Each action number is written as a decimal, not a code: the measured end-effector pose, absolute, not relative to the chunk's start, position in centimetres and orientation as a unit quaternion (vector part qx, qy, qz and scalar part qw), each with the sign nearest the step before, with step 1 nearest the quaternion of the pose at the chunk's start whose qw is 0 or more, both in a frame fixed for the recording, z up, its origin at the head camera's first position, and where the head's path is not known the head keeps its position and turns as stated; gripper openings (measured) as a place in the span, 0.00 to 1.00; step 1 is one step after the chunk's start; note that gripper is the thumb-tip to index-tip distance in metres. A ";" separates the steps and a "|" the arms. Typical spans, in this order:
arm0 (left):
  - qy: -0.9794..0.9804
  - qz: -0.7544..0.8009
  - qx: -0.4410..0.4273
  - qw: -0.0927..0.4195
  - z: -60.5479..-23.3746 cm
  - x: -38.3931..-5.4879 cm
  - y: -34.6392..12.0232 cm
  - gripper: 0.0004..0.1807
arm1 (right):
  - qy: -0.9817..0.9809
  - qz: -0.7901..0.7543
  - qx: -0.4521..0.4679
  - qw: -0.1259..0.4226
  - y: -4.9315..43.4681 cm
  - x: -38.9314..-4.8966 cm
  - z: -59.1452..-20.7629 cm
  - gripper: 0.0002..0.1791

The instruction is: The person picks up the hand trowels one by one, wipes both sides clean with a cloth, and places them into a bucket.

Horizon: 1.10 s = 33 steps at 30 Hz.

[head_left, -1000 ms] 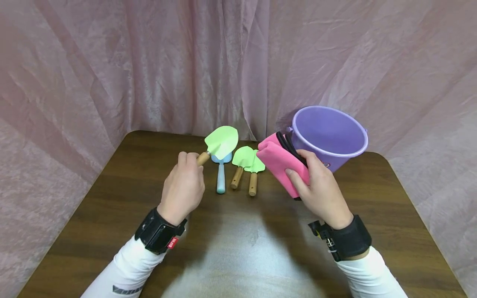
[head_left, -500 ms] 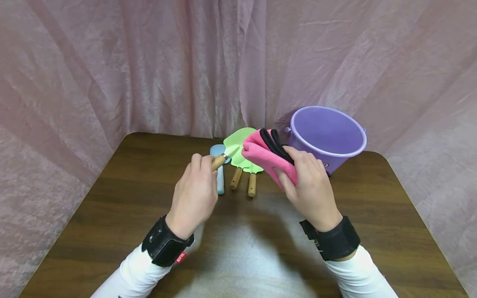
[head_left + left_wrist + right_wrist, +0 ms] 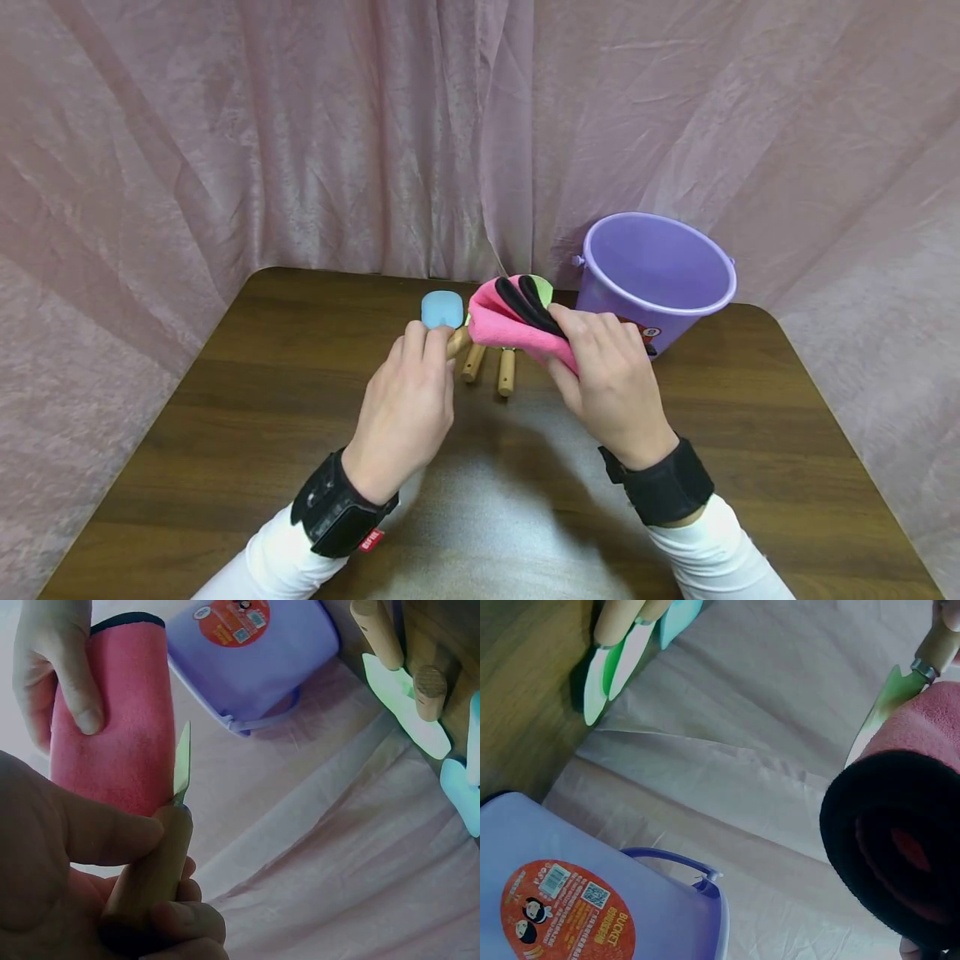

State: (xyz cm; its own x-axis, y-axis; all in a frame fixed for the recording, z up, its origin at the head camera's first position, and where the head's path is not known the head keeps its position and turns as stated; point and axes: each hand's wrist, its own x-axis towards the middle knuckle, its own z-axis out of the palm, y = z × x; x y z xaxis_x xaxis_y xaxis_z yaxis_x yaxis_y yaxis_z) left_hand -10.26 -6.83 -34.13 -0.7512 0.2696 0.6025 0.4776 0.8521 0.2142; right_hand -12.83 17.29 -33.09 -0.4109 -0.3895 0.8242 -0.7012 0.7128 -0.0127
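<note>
My left hand (image 3: 408, 400) grips the wooden handle (image 3: 161, 855) of a small trowel with a light green blade (image 3: 182, 761). In my right hand (image 3: 611, 383) is a folded pink cloth (image 3: 498, 323) with black edging, held between thumb and fingers. In the head view the cloth covers most of the blade, and a bit of green shows past its far side. In the left wrist view the blade lies along the cloth's edge; whether they touch, I cannot tell. Beyond the hands lie a blue shovel (image 3: 442, 308) and two more wooden-handled trowels (image 3: 507, 372), their blades partly hidden.
A purple bucket (image 3: 596, 296) stands upright at the back right of the brown wooden table (image 3: 225, 417), with an orange label (image 3: 570, 915) on its wall. A pink curtain (image 3: 375, 150) hangs behind the table.
My left hand has moved rightward and a little nearer with the trowel. My right hand has brought the cloth leftward, over the trowel's blade. The blue shovel's blade is now in plain view.
</note>
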 end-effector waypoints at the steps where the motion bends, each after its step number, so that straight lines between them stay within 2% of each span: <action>1: -0.918 -0.180 -0.206 0.286 -34.1 -10.2 -6.8 0.18 | -0.821 0.179 0.331 0.430 17.3 -12.8 -33.1 0.27; 15: -0.918 -0.177 -0.212 0.285 -34.1 -10.0 -6.8 0.17 | -0.835 0.167 0.273 0.447 17.9 -13.0 -33.4 0.25; 33: -0.917 -0.185 -0.203 0.289 -34.1 -10.0 -7.0 0.18 | -0.859 0.193 0.179 0.440 18.8 -13.2 -33.3 0.23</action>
State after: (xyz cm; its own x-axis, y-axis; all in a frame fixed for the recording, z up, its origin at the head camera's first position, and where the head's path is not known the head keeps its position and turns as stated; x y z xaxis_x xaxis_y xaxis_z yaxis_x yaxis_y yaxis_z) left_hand -10.02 -6.99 -34.10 -0.7501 0.2650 0.6059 0.4791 0.8493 0.2217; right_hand -13.23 18.76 -33.31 -0.5499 -0.1366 0.8240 -0.4768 0.8614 -0.1754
